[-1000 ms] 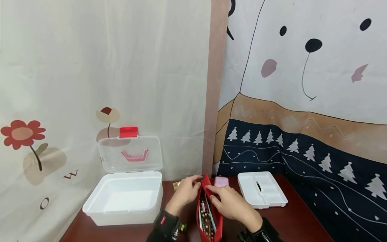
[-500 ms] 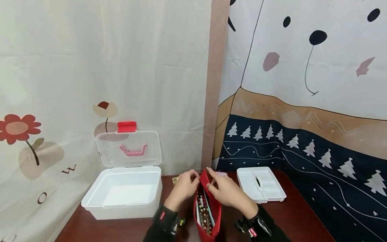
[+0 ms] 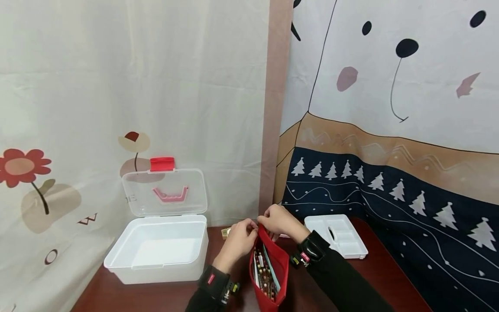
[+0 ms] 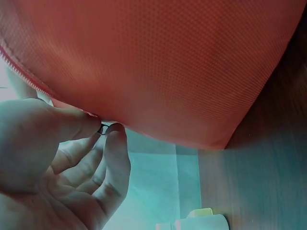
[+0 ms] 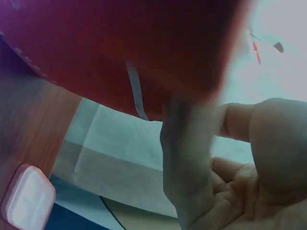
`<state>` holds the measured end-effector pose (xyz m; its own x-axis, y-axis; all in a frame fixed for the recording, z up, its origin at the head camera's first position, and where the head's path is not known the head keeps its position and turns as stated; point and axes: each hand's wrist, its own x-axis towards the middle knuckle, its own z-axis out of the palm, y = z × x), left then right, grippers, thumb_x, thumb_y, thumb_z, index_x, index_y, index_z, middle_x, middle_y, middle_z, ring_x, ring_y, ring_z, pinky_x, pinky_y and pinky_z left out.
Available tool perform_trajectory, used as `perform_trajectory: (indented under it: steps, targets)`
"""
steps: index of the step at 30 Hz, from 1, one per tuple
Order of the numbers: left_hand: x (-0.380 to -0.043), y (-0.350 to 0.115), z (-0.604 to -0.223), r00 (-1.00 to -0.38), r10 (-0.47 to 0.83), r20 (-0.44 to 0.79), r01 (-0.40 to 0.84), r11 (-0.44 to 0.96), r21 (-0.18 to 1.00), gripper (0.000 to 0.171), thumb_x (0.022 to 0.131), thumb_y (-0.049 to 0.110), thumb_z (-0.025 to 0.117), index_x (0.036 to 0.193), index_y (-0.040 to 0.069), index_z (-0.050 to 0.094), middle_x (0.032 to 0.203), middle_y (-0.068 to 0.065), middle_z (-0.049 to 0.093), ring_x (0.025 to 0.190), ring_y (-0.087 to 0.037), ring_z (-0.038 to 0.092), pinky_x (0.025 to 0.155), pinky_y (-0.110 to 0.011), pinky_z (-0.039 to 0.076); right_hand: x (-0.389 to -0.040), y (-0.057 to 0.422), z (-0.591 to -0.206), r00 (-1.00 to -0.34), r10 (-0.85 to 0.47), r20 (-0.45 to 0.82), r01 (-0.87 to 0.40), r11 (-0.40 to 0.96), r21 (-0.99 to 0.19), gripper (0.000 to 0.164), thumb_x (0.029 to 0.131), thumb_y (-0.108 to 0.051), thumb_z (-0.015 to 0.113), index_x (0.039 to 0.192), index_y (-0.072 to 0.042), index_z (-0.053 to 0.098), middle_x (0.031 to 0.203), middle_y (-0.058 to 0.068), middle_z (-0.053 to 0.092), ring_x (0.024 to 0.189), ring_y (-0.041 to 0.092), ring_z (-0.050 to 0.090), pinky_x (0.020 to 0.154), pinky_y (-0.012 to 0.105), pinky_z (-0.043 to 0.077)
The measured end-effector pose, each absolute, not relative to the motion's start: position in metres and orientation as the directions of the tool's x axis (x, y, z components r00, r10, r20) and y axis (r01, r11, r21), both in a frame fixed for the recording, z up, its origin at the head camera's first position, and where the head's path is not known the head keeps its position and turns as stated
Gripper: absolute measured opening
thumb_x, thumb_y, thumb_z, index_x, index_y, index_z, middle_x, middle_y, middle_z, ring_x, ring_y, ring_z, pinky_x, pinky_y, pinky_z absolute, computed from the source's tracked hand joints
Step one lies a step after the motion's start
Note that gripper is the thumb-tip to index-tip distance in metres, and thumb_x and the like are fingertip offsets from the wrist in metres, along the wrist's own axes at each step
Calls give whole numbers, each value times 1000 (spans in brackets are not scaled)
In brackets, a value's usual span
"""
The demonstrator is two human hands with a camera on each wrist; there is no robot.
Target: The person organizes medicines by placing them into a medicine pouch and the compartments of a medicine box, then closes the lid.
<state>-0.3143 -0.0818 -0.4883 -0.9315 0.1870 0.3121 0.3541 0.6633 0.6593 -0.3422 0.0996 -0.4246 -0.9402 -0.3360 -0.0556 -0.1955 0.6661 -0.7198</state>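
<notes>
A red zippered pouch (image 3: 282, 264) stands on the table with its mouth open upward. Brown pencils (image 3: 267, 281) and a pale blue strip show inside it. My left hand (image 3: 237, 242) is at the pouch's far end; in the left wrist view its thumb and index finger pinch a small dark zipper pull (image 4: 103, 128) at the zipper edge. Across from it, my right hand (image 3: 277, 222) pinches the far top corner of the pouch between thumb and fingers. A grey strip (image 5: 136, 91) shows on the red fabric in the right wrist view.
To the left stands a white plastic box (image 3: 163, 274), its clear lid (image 3: 191, 199) raised against the curtain. A white divided tray (image 3: 352, 247) lies at right. Behind the pouch are a small pink case (image 5: 31, 199) and a small yellowish item (image 3: 224, 233).
My right hand has moved from the pouch's right side up to its far end, wrist lifted and turned inward. The left hand stays at the far end. The pouch mouth has widened.
</notes>
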Motion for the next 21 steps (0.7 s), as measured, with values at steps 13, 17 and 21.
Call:
perform_trajectory:
  steps: [13,17,21]
  targets:
    - [-314,-84,-489,-904,187,384,410,634,656,9,103,7,66,97,8,73,82,-2,71,70,-5,59,66,-24,51,-353,85,-432,-943,-323,-77,-216,775,-594,53,106,-18,62,53,-18,56,44,-5,52,37,7,55,41,20,43]
    - [-312,-84,-489,-894,217,393,433,649,626,11,102,4,66,94,9,72,80,-1,69,69,-4,57,65,-23,49,-352,83,-435,-953,-295,-65,-197,770,-607,51,105,-16,64,54,-18,55,45,-6,51,37,6,57,40,19,45]
    - [-309,-84,-488,-882,239,406,452,672,587,13,103,3,66,93,11,70,82,0,69,72,-6,58,67,-24,51,-352,83,-435,-955,-289,-61,-195,770,-607,51,104,-16,64,54,-17,57,45,-5,52,36,6,58,40,20,46]
